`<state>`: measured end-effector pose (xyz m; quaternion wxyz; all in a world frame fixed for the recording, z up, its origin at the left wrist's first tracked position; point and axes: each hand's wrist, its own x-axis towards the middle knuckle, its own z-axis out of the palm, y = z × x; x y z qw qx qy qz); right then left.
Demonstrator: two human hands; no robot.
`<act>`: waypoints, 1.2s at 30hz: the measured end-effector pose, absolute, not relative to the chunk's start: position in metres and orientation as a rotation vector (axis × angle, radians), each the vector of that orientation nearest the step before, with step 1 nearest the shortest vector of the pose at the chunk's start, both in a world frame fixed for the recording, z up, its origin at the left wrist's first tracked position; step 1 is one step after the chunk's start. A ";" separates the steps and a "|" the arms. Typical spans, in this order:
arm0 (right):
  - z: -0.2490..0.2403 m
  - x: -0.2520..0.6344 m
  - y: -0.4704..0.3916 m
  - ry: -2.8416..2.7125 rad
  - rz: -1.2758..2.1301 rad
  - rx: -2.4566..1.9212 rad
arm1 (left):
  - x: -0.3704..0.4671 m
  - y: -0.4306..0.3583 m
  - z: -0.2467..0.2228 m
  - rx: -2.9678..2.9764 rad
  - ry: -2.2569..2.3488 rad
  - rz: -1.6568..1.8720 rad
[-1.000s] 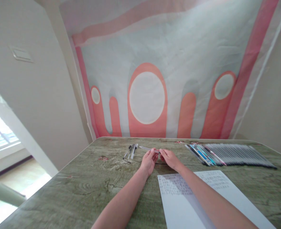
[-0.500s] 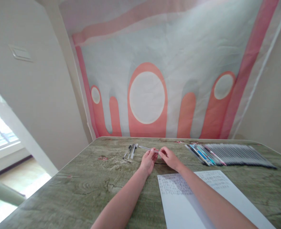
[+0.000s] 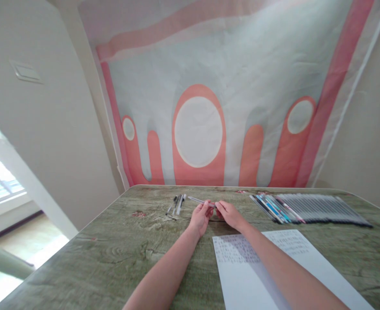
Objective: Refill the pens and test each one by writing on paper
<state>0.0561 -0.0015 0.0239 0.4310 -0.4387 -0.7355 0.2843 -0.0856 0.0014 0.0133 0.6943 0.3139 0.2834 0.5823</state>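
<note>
Between my two hands a slim, pale pen (image 3: 194, 199) is held just above the table, its far end pointing left. My left hand (image 3: 201, 217) is closed around its middle, with thumb and fingers pinching it. My right hand (image 3: 228, 214) is closed at the pen's right end, fingertips together there; what exactly they grip is too small to make out. Left of my hands lie several loose pen parts (image 3: 179, 204), clear and black, some thin like refills. Beneath my right forearm rests a white sheet of paper (image 3: 241, 284) with handwritten lines along its top.
On the right of the wood-grain table (image 3: 112, 258), a long row of clear pens with dark tips (image 3: 322, 209) lies side by side. Blue, white and pink pens (image 3: 277, 209) adjoin its left end. A printed backdrop (image 3: 235, 64) hangs behind the table's far edge.
My right hand's fingers have shifted slightly and curl more closely at the pen's end. My left hand and the pen stay nearly in place.
</note>
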 end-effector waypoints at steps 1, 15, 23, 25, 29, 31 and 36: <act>0.024 0.056 -0.002 -1.825 0.733 -1.089 | -0.085 0.001 0.013 0.697 0.635 1.302; 0.023 0.053 -0.003 -1.690 1.057 -1.021 | -0.085 0.000 0.016 0.712 0.616 1.294; 0.026 0.056 -0.003 -1.732 0.953 -1.006 | -0.087 0.000 0.017 0.730 0.613 1.292; 0.024 0.055 -0.001 -1.689 1.026 -0.990 | -0.087 0.000 0.017 0.741 0.601 1.289; 0.018 0.052 0.004 -1.584 1.213 -0.983 | -0.087 0.000 0.019 0.753 0.599 1.297; 0.017 0.052 0.006 -1.575 1.235 -0.988 | -0.087 -0.001 0.021 0.753 0.608 1.300; 0.022 0.059 0.009 -1.627 0.888 -1.033 | -0.083 -0.007 0.028 0.867 0.681 1.218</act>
